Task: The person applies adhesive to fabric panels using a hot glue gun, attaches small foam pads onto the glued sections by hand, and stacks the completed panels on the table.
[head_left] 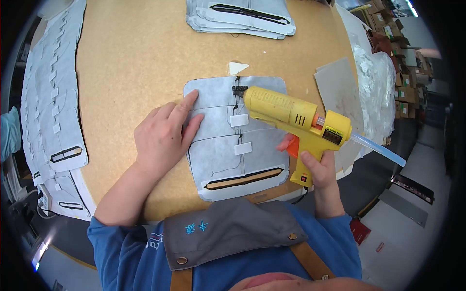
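The grey panel lies flat on the tabletop, its edge beneath the left hand's fingers, apparently so they can steady it. The yellow glue gun is tilted across it, seemingly to bring the nozzle over the panel's upper part, right of the left fingertips. The left index finger and thumb are spread, touching without pinching; the right hand's fingers wrap the handle, one at the orange trigger; whether squeezed, I cannot tell.
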The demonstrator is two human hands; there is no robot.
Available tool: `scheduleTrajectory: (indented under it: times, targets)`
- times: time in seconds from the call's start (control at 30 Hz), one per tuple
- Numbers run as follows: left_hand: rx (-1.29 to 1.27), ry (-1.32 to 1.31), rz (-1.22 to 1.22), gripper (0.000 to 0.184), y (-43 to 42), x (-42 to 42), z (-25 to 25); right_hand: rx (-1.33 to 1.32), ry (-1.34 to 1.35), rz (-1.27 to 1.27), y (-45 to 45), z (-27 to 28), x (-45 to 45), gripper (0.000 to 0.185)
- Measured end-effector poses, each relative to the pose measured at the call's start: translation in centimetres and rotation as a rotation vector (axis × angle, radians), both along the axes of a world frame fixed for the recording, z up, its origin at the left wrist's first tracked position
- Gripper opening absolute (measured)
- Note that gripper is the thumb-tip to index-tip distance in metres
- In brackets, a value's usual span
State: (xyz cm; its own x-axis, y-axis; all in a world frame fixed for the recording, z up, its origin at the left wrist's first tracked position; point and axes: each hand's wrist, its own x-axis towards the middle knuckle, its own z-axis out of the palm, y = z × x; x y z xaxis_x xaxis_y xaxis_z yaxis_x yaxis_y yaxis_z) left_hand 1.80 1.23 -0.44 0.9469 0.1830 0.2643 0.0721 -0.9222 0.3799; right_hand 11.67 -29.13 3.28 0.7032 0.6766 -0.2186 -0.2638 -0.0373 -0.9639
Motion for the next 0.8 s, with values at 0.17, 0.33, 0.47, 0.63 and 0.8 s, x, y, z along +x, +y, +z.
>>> scheduleTrajectory:
  times: [0.17,0.33,0.47,0.63,0.8]
  targets:
    - [-0.008,-0.014,0.007,0.037,0.0,0.0,-0.2,-0.027,-0.06,-0.058,0.5,-0.1,-0.3,0.06]
    - [-0.012,-0.009,0.009,0.038,0.0,0.0,-0.1,0.027,-0.005,-0.053,0.3,0.2,0.1,0.053]
    - [-0.012,-0.037,-0.006,0.043,-0.1,0.1,-0.3,0.037,-0.014,-0.07,0.6,0.3,0.3,0.051]
    - [-0.011,-0.036,0.0,0.043,-0.1,0.1,-0.3,0.019,-0.003,-0.042,1.2,0.0,0.5,0.05]
    - [-0.001,-0.028,0.0,0.044,-0.1,0.1,-0.2,0.02,-0.007,-0.057,0.6,-0.5,0.6,0.05]
